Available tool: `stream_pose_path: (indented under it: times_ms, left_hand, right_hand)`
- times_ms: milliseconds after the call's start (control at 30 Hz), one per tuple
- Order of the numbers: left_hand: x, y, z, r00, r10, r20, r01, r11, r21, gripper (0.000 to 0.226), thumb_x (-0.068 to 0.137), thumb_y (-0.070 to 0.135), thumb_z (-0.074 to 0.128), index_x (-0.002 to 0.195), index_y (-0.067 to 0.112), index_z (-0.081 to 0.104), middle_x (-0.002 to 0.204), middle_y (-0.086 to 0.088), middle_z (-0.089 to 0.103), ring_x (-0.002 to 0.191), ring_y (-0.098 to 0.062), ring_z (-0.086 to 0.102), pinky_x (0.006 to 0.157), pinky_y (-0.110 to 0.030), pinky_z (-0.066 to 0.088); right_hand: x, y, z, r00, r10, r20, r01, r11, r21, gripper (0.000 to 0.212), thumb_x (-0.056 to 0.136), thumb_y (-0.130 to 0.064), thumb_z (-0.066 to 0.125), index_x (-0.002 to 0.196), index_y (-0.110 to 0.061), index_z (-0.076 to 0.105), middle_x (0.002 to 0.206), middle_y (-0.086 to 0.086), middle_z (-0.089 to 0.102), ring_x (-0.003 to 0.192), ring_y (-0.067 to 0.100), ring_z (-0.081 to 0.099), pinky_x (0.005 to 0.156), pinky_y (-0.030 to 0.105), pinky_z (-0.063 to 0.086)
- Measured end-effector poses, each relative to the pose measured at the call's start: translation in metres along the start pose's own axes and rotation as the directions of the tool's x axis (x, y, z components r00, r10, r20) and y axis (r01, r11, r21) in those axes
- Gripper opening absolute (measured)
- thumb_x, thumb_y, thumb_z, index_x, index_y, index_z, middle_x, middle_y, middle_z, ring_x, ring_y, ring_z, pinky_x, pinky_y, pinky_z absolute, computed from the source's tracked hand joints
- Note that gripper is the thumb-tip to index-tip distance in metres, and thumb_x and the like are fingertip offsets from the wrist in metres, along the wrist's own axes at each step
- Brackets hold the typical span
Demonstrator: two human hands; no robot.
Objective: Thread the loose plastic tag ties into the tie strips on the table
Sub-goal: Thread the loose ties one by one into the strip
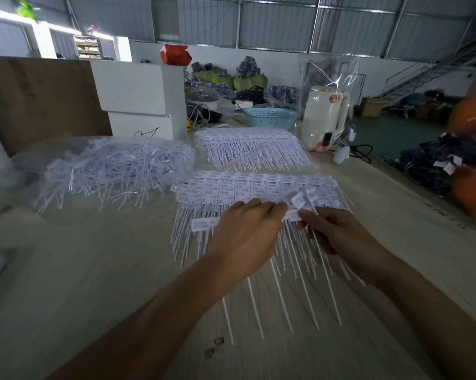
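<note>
A stack of white tie strips [248, 185] lies on the wooden table [99, 283] in front of me, tags at the far side and thin tails pointing toward me. My left hand [245, 234] rests over the strip's near edge, its fingertips pinching a white tag tie [293, 213]. My right hand [338, 234] grips the same tag tie from the right, with several long tails running under its fingers. A heap of loose tag ties [113, 168] lies at the left. A second stack of tie strips [253, 146] sits further back.
White boxes [140, 97] stand at the back left beside a brown board [39, 100]. Behind the strips are a blue basket [269, 117] and a white kettle [323, 113] in clear plastic. A white scanner [341, 154] with a cable lies at the right edge.
</note>
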State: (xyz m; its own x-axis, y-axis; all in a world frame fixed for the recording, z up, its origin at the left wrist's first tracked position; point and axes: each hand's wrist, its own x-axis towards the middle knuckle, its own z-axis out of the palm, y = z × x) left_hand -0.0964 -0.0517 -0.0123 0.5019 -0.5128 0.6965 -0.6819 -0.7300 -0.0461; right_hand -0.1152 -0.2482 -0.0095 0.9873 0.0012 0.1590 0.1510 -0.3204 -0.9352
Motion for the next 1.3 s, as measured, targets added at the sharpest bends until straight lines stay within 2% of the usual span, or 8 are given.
stream_pose_path:
  times_ms: [167, 533, 700, 833, 1000, 1133, 1200, 1300]
  left_hand:
    - [0.003, -0.014, 0.002, 0.964, -0.259, 0.06, 0.26, 0.874, -0.409, 0.019, 0.091, 0.036, 0.069, 0.104, 0.023, 0.072, 0.09, 0.004, 0.072, 0.081, -0.018, 0.065, 0.072, -0.036, 0.052]
    - [0.003, -0.022, 0.012, 0.969, -0.149, 0.198, 0.233, 0.819, -0.524, 0.028, 0.101, 0.024, 0.056, 0.094, 0.005, 0.075, 0.079, -0.007, 0.071, 0.071, -0.019, 0.064, 0.07, -0.037, 0.05]
    - [0.004, -0.022, 0.01, 0.923, -0.253, 0.291, 0.385, 0.641, -0.664, 0.026, 0.1, 0.022, 0.059, 0.085, 0.012, 0.077, 0.066, 0.008, 0.07, 0.057, -0.005, 0.065, 0.064, -0.021, 0.051]
    - [0.005, -0.021, 0.007, 0.927, -0.307, 0.218, 0.368, 0.619, -0.694, 0.015, 0.092, 0.026, 0.069, 0.088, 0.015, 0.078, 0.075, 0.007, 0.074, 0.068, -0.009, 0.068, 0.066, -0.021, 0.051]
    - [0.004, -0.018, 0.005, 0.916, -0.356, 0.184, 0.366, 0.56, -0.743, 0.017, 0.079, 0.021, 0.083, 0.093, 0.013, 0.077, 0.079, 0.008, 0.072, 0.069, 0.003, 0.063, 0.062, -0.008, 0.044]
    - [0.005, -0.021, 0.005, 0.965, -0.231, 0.123, 0.254, 0.711, -0.656, 0.017, 0.079, 0.024, 0.084, 0.092, 0.017, 0.077, 0.081, 0.008, 0.07, 0.073, -0.002, 0.061, 0.065, -0.018, 0.045]
    - [0.004, -0.022, 0.006, 0.983, -0.151, 0.102, 0.183, 0.804, -0.566, 0.017, 0.081, 0.028, 0.081, 0.095, 0.019, 0.077, 0.087, 0.006, 0.069, 0.083, -0.009, 0.061, 0.072, -0.033, 0.049]
    - [0.0, -0.02, 0.007, 0.994, 0.039, 0.104, 0.002, 0.93, -0.368, 0.016, 0.084, 0.035, 0.077, 0.095, 0.024, 0.076, 0.088, 0.01, 0.066, 0.088, -0.009, 0.052, 0.068, -0.031, 0.047]
  right_hand:
    - [-0.001, -0.002, 0.002, 0.997, -0.078, 0.018, 0.077, 0.996, 0.054, 0.032, 0.095, -0.037, 0.059, 0.076, -0.011, 0.063, 0.058, 0.001, 0.033, 0.048, 0.011, 0.026, 0.046, 0.023, 0.024]
    - [-0.003, -0.005, 0.002, 0.945, -0.327, -0.003, 0.318, 0.919, -0.235, 0.032, 0.1, -0.023, 0.056, 0.069, -0.017, 0.057, 0.06, 0.0, 0.036, 0.051, 0.005, 0.033, 0.052, 0.015, 0.028]
    - [-0.004, -0.005, 0.005, 0.914, -0.404, -0.028, 0.369, 0.86, -0.352, 0.04, 0.096, -0.029, 0.057, 0.07, -0.001, 0.045, 0.063, -0.004, 0.03, 0.055, 0.005, 0.03, 0.054, 0.02, 0.024]
    - [-0.005, -0.006, 0.007, 0.928, -0.367, -0.06, 0.35, 0.916, -0.198, 0.049, 0.094, -0.038, 0.056, 0.075, 0.007, 0.047, 0.064, 0.001, 0.032, 0.057, 0.006, 0.031, 0.055, 0.022, 0.026]
    - [-0.006, -0.005, 0.004, 0.972, -0.237, 0.002, 0.237, 0.972, -0.008, 0.033, 0.099, -0.031, 0.059, 0.07, -0.015, 0.054, 0.062, -0.004, 0.036, 0.052, 0.006, 0.032, 0.052, 0.019, 0.031]
    - [-0.005, -0.003, 0.003, 0.983, -0.183, 0.016, 0.183, 0.983, 0.013, 0.041, 0.099, -0.035, 0.056, 0.084, 0.003, 0.049, 0.066, 0.003, 0.045, 0.054, 0.01, 0.035, 0.051, 0.023, 0.03]
    - [-0.005, -0.002, 0.004, 0.985, -0.172, 0.023, 0.172, 0.985, 0.009, 0.035, 0.101, -0.031, 0.053, 0.078, -0.006, 0.047, 0.066, 0.004, 0.047, 0.055, 0.012, 0.035, 0.052, 0.025, 0.029]
    - [-0.003, -0.003, 0.001, 0.99, -0.129, -0.061, 0.13, 0.991, 0.024, 0.03, 0.104, -0.034, 0.048, 0.081, -0.015, 0.049, 0.064, 0.001, 0.053, 0.052, 0.012, 0.041, 0.049, 0.025, 0.033]
